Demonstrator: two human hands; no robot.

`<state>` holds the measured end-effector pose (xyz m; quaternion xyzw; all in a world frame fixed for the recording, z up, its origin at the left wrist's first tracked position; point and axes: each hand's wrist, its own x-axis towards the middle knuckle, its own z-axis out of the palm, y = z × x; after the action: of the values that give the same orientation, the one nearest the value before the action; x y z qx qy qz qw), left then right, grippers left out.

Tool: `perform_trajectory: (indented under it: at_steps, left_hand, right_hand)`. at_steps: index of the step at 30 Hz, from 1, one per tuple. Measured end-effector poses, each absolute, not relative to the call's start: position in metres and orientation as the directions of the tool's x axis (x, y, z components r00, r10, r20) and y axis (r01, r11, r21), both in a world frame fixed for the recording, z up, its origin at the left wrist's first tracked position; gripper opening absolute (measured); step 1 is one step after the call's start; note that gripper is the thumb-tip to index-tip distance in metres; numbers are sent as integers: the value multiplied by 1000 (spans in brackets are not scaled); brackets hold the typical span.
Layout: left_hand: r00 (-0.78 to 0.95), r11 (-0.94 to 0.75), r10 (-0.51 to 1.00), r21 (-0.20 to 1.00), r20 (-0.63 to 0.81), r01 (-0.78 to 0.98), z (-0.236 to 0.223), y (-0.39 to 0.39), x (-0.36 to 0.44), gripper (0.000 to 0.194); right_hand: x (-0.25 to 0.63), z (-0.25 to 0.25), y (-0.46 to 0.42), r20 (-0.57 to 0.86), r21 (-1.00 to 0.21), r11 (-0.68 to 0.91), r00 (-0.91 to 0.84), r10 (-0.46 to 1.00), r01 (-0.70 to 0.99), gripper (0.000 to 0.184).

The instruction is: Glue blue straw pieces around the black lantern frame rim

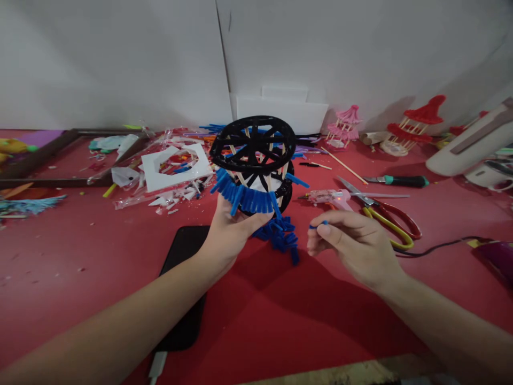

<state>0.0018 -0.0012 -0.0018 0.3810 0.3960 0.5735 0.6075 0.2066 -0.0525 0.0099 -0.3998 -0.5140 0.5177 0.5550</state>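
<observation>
My left hand (pixel 236 227) is closed on the lower side of a small craft tower (pixel 254 144), which has black fuzzy rings with spokes and pale wooden sticks between them. A fringe of short blue pipe cleaner pieces (pixel 252 198) runs round its near side, one piece jutting out to the right. Between thumb and fingertips, my right hand (pixel 352 240) pinches a short blue pipe cleaner piece (pixel 318 225), apart from the tower. Below the tower, a loose pile of blue pipe cleaner pieces (pixel 282 235) lies on the red table (pixel 304 321).
A pink glue gun (pixel 328 198), scissors (pixel 385 214) and a green-black handled knife (pixel 404 181) lie to the right. A phone (pixel 182 315) with a cable is under my left arm. Pink (pixel 344 125) and red (pixel 419 125) small towers stand behind; scraps and a white cutout (pixel 154 171) lie left.
</observation>
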Motion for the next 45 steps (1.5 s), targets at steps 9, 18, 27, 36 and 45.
perform_trajectory:
  at_steps: [9,18,27,36,45]
  left_hand:
    - [31,72,997,919,-65,-389,-1,-2,2,70]
    - [43,78,997,916,-67,-394,-1,-1,2,71]
    - [47,65,998,924,-50,-377,-2,0,2,73]
    - [61,50,998,931,-29,-362,-3,0,0,69]
    - [72,16,997,945,8,-326,-7,-3,0,67]
  right_hand:
    - [209,15,-53,191,-979,184,-95,977,-84,3]
    - [208,16,-52,289,-955,276,-127,949,-110,6]
    - [208,13,-52,272,-944,235,-144,951,-233,10]
    - [207,11,-54,275,-933,222,-165,947,-282,4]
    - [208,11,-60,487,-838,469,-5,873,279,15]
